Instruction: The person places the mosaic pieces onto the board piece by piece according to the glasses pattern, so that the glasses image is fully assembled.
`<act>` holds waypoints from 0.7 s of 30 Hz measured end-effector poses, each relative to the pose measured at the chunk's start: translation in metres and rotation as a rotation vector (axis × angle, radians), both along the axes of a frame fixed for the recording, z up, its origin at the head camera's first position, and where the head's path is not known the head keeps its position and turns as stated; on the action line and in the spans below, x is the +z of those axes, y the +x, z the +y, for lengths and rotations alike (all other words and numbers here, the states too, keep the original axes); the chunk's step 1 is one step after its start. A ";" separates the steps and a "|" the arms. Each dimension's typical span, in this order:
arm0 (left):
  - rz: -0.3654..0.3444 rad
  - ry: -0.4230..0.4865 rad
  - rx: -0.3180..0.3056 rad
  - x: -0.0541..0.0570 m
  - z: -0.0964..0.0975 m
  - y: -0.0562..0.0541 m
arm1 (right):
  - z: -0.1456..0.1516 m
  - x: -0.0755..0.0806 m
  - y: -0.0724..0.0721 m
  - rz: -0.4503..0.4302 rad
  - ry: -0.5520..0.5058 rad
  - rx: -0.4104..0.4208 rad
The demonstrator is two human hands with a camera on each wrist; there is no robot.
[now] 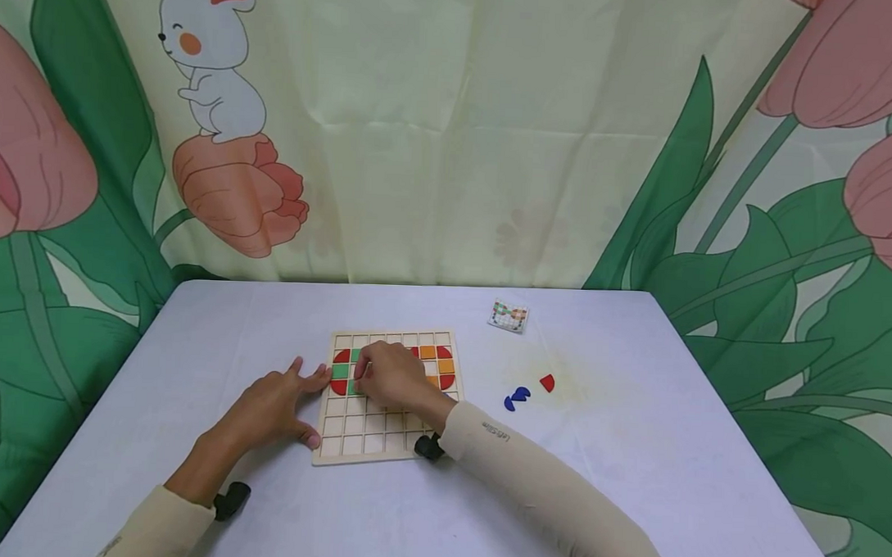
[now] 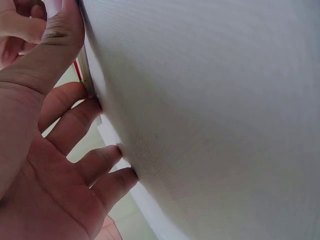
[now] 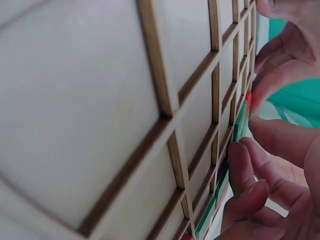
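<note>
A wooden grid board lies on the table with red, green and orange pieces in its far rows. My left hand is spread at the board's left side, thumb and fingertips right at its edge; in the left wrist view the other fingertips of that hand rest on the cloth. Over the board, my right hand has its fingers bent down among the green pieces. Its thumb and finger tips lie close beside a green tile in the right wrist view. I cannot tell whether they pinch a piece.
Right of the board lie several loose blue pieces and a red quarter-round piece. Behind them is a small pattern card. A white cloth covers the table, and a printed curtain hangs along its back.
</note>
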State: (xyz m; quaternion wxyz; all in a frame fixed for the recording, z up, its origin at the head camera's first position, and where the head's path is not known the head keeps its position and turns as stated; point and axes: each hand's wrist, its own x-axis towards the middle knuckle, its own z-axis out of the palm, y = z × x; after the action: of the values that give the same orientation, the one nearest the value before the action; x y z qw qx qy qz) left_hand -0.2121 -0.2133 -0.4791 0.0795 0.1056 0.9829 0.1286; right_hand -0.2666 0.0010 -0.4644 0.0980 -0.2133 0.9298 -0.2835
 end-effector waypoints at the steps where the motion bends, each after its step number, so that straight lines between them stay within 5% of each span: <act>1: -0.001 0.000 0.003 -0.001 0.000 0.000 | 0.002 0.001 0.001 -0.007 -0.004 0.002; 21: 0.029 -0.001 -0.009 -0.001 0.001 0.001 | 0.068 0.008 0.007 0.003 -0.154 0.004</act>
State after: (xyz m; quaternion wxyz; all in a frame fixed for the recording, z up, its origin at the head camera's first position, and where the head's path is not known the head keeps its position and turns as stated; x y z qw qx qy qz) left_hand -0.2108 -0.2127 -0.4803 0.0661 0.1118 0.9835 0.1260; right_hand -0.2593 0.0689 -0.4559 0.0802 -0.2224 0.9050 -0.3537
